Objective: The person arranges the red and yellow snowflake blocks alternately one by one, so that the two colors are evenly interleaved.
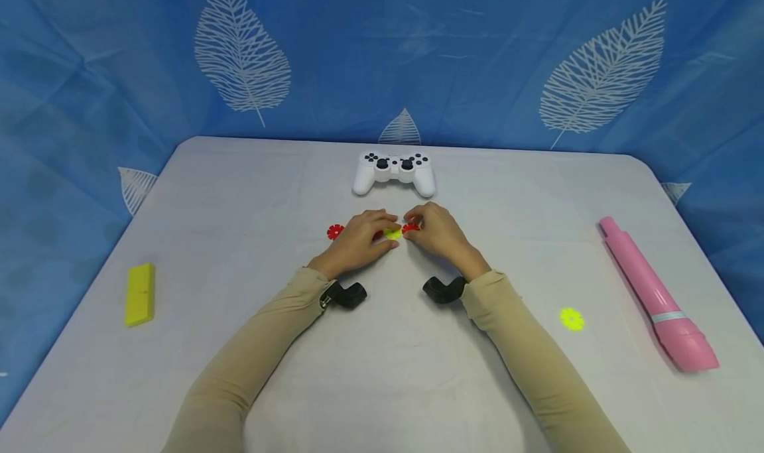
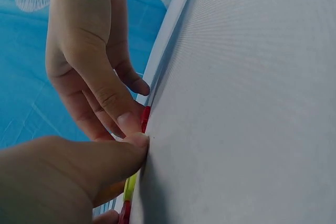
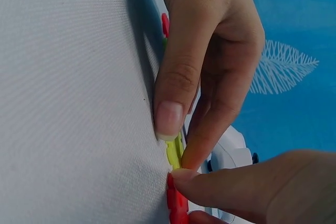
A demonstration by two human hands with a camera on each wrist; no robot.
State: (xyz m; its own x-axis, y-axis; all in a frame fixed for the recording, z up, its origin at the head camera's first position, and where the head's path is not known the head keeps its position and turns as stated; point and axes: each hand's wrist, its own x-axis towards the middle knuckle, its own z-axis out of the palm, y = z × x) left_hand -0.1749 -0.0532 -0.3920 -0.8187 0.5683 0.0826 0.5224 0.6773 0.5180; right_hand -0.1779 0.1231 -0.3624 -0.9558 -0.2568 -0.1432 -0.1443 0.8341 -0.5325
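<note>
Near the middle of the table, in the head view, my left hand (image 1: 360, 241) holds a yellow notched disc (image 1: 392, 234) between thumb and fingers. My right hand (image 1: 440, 233) pinches a red notched disc (image 1: 410, 228) right at the yellow one's edge. The right wrist view has the yellow disc (image 3: 174, 154) and red disc (image 3: 177, 203) edge to edge in a line. More red (image 2: 125, 212) shows past the yellow piece in the left wrist view, partly hidden by the left fingers. Another red disc (image 1: 335, 231) shows left of the left hand.
A white game controller (image 1: 394, 172) lies just beyond the hands. A yellow block (image 1: 140, 294) is at the left. To the right lie a loose yellow notched disc (image 1: 572, 319) and a long pink folded umbrella-like object (image 1: 659, 297). A blue leaf-patterned curtain (image 1: 382, 55) hangs behind the table.
</note>
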